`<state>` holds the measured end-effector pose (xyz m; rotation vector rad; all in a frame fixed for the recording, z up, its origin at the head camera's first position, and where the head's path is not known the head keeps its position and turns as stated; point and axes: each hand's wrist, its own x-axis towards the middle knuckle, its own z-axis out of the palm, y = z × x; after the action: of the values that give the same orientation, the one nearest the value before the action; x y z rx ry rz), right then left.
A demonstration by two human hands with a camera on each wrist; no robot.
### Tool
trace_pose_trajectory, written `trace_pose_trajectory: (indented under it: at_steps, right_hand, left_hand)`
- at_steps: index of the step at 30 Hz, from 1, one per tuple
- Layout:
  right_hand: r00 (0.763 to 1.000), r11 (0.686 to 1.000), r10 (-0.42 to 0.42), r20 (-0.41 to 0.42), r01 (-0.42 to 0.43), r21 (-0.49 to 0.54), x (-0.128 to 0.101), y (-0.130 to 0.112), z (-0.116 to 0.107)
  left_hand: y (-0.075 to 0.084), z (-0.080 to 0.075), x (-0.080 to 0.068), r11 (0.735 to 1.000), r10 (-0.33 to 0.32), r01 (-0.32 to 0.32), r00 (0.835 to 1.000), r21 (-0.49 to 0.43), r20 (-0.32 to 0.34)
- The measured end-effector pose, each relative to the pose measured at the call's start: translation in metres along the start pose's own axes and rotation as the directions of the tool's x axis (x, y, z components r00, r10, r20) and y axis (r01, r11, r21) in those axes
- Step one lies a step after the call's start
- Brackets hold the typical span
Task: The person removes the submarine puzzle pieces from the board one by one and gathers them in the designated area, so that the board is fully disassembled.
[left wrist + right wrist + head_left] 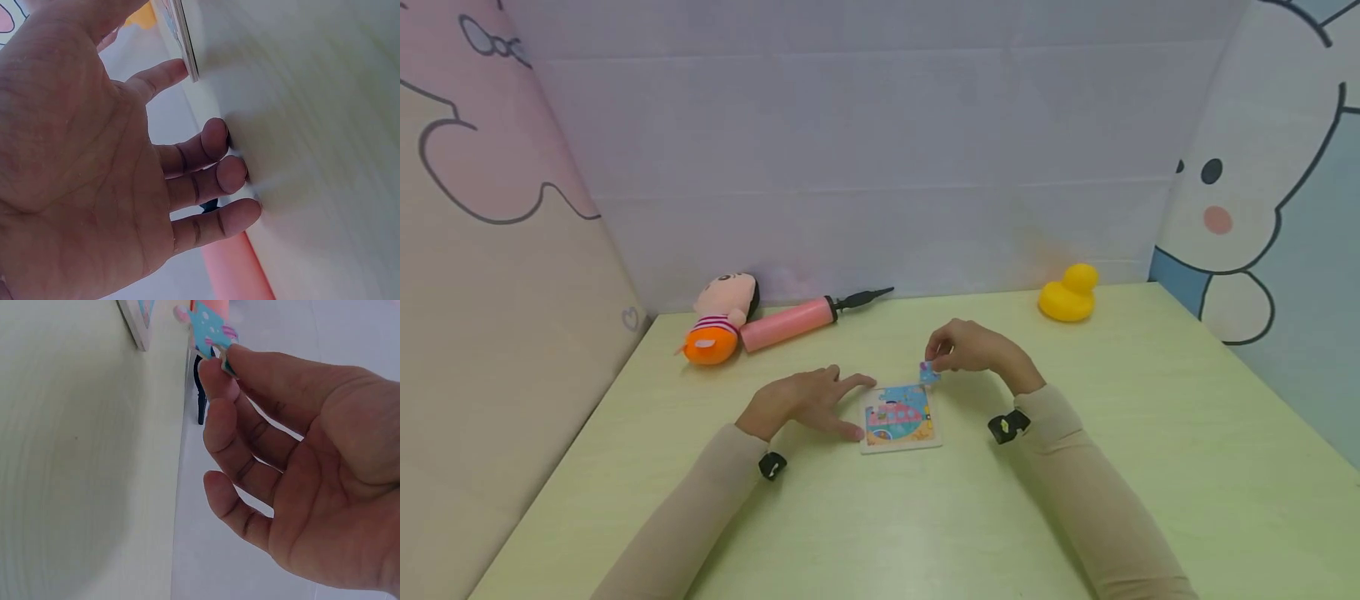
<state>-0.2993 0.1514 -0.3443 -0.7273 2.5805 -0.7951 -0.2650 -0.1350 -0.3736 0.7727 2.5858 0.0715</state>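
A square jigsaw puzzle (901, 417) with a white border and a colourful picture lies flat on the table. My left hand (816, 402) is at its left side, index fingertip by the upper left corner and thumb by the lower left edge. In the left wrist view the other fingers (215, 225) rest on the tabletop. Between thumb and index finger, my right hand (973, 347) pinches a blue puzzle piece (209, 326) with white dots and pink marks. In the head view the piece is just above the puzzle's upper right corner.
At the back left a plush doll (718, 321) in orange lies beside a pink hand pump (790, 323) with a black nozzle. A yellow rubber duck (1069, 294) sits at the back right. The table (880, 525) meets a pale wall (880, 150) behind.
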Motion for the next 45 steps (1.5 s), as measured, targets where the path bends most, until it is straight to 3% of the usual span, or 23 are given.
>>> trace_pose_trajectory:
  at_steps: [17,27,45]
  right_hand:
    - [0.995,0.994,0.098,0.026,-0.099,0.051,-0.003,0.021,0.000]
    - [0.992,0.991,0.129,0.013,-0.128,-0.026,-0.003,0.032,0.002]
    - [0.990,0.988,0.143,0.015,-0.142,-0.069,-0.001,0.035,0.005]
  left_hand:
    - [0.002,0.002,0.000,1.000,-0.010,0.010,1.000,0.019,-0.009]
    - [0.002,0.003,0.000,1.000,-0.008,0.008,1.000,0.008,-0.018]
    - [0.001,0.003,-0.001,1.000,0.002,-0.001,1.000,0.018,-0.023]
